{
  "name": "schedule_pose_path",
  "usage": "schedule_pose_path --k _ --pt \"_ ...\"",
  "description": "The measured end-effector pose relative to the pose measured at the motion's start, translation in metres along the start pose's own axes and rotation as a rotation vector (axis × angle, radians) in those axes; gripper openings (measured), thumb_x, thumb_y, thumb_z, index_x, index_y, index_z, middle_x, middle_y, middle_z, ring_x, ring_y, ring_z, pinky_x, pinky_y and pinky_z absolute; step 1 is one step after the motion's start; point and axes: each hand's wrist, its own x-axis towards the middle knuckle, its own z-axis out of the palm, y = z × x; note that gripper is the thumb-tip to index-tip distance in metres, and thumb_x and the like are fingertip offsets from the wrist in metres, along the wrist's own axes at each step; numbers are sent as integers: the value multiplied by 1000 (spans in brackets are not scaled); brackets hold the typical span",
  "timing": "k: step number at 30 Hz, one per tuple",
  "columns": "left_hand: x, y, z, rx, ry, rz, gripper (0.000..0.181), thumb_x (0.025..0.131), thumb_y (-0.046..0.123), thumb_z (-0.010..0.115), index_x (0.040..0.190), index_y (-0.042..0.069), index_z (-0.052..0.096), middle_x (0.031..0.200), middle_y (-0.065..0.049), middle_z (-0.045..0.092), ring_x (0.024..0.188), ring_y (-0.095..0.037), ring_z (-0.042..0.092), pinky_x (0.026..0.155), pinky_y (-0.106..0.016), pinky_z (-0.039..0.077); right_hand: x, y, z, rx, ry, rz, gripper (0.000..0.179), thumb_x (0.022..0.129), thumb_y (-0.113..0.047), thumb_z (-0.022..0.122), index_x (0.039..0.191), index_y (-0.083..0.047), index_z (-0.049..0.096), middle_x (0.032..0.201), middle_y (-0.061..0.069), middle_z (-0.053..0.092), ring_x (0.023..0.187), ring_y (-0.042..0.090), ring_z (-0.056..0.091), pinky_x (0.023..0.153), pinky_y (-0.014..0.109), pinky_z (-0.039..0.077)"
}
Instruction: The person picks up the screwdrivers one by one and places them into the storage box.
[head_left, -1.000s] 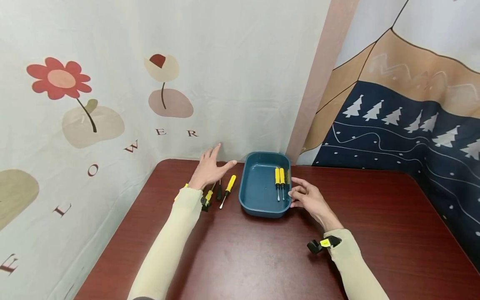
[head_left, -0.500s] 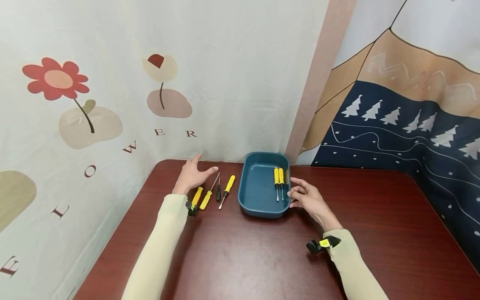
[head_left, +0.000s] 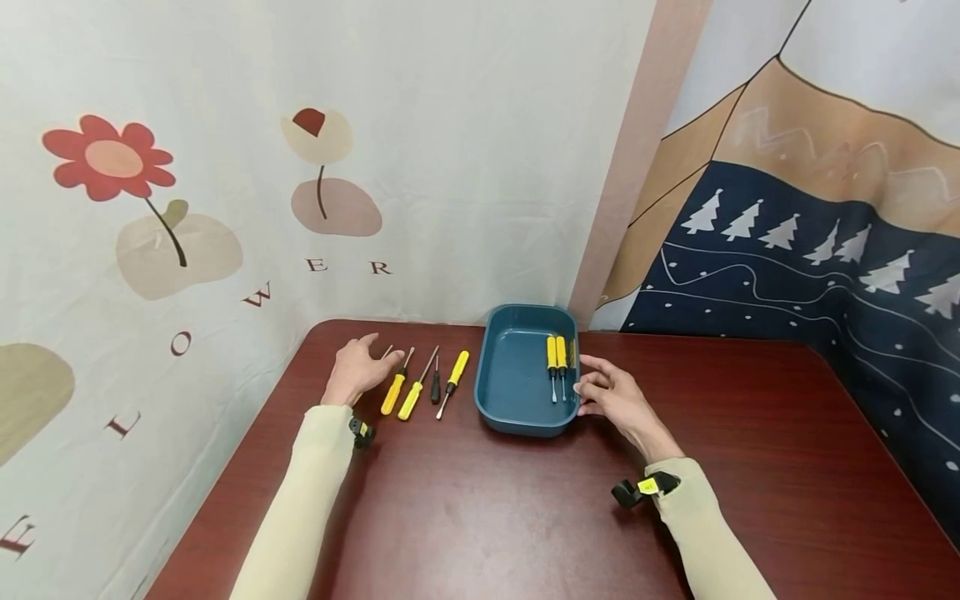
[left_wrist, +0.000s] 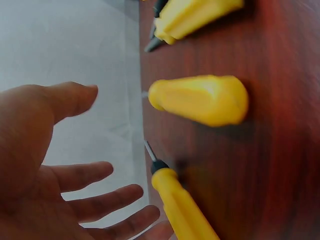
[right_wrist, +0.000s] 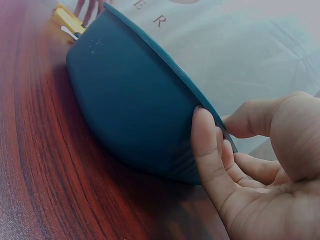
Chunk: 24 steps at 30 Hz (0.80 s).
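My left hand (head_left: 358, 371) is over the left end of a row of screwdrivers, thumb and fingers spread apart with nothing between them. Under it shows only the thin shaft of a partly covered screwdriver. Beside it lie a yellow-and-black screwdriver (head_left: 393, 395), a yellow screwdriver (head_left: 410, 402), a small black screwdriver (head_left: 436, 388) and another yellow-handled one (head_left: 459, 367). In the left wrist view a yellow handle (left_wrist: 200, 100) lies just beyond the thumb. My right hand (head_left: 618, 404) pinches the right rim of a blue plastic tray (right_wrist: 130, 90), thumb on the rim, fingers against the outer wall.
Inside the tray, along its right wall, lie two yellow-and-black screwdrivers (head_left: 552, 354) side by side. A printed curtain (head_left: 450, 167) hangs right behind the back edge of the dark red wooden table (head_left: 480, 517).
My left hand has moved left and lower, away from the tray, uncovering several screwdrivers on the table. The right hand has stayed at the tray's rim.
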Motion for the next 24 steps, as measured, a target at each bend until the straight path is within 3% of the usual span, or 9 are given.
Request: schedule_pose_path --k 8,14,24 --pt "-1 -13 -2 64 -37 13 68 99 33 63 152 -5 43 147 -32 51 136 -49 48 110 -61 45 -2 -1 -1 3 -4 5 61 98 -1 59 156 -6 38 99 6 60 80 17 63 71 28 62" --pt "1 -17 0 86 -57 29 54 97 19 64 144 -7 53 136 -29 61 117 -41 62 98 -53 52 -2 0 -1 2 -4 6 62 98 -1 59 156 -7 38 100 6 60 80 16 63 71 28 62" --pt "2 -18 -2 116 -83 -27 41 91 3 58 132 -4 63 122 -26 65 85 -31 60 65 -34 49 0 0 -2 -6 -7 6 61 99 -2 59 156 -7 38 101 7 60 81 16 64 71 28 62"
